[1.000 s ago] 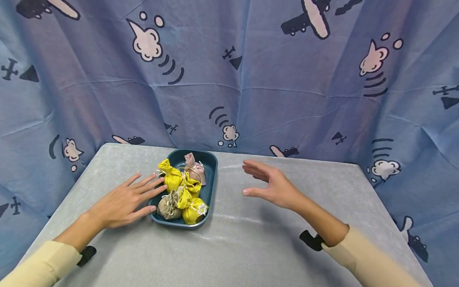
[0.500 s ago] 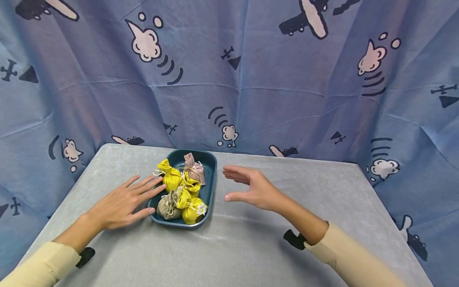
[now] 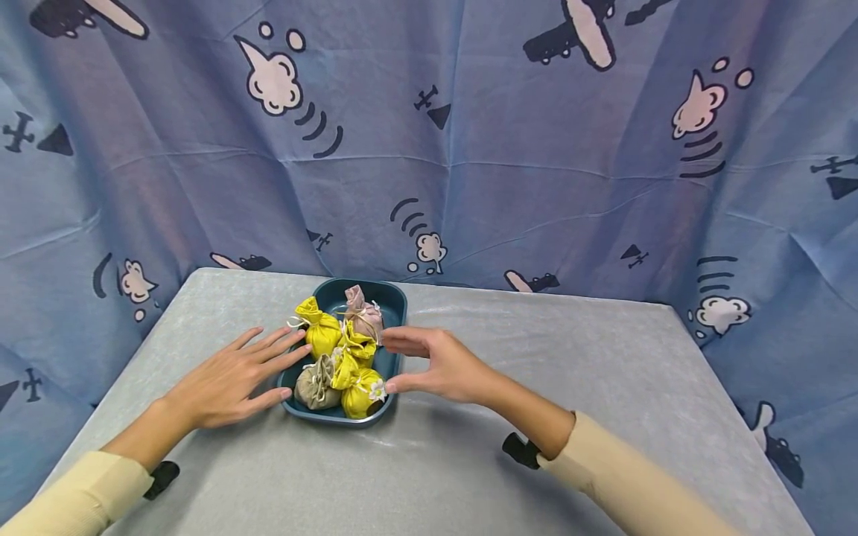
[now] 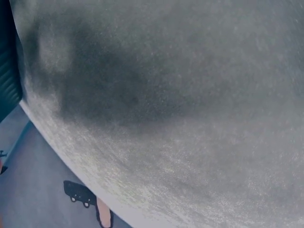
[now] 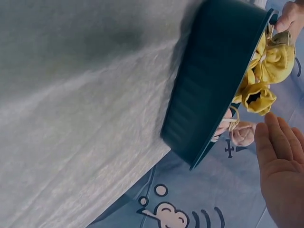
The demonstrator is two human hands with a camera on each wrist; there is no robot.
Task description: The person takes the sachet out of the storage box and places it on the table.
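Observation:
A dark teal plastic tray holds several small drawstring pouches. A yellow pouch lies at its left, a pink one at the back, and a beige one at the front left. Another yellow pouch with a white flower sits at the front right. My left hand is spread flat, its fingertips over the tray's left rim. From the right, my right hand overlaps the tray's rim, thumb apart from the straight fingers. In the right wrist view, the right fingers are beside the pouches.
The tray stands on a table with a pale grey cover, left of its middle. Behind the table hangs a blue curtain printed with planes and clouds. A black wrist strap shows by the left sleeve.
My right hand has moved left from over the table to the tray's right side. The left hand, tray and pouches have stayed in place.

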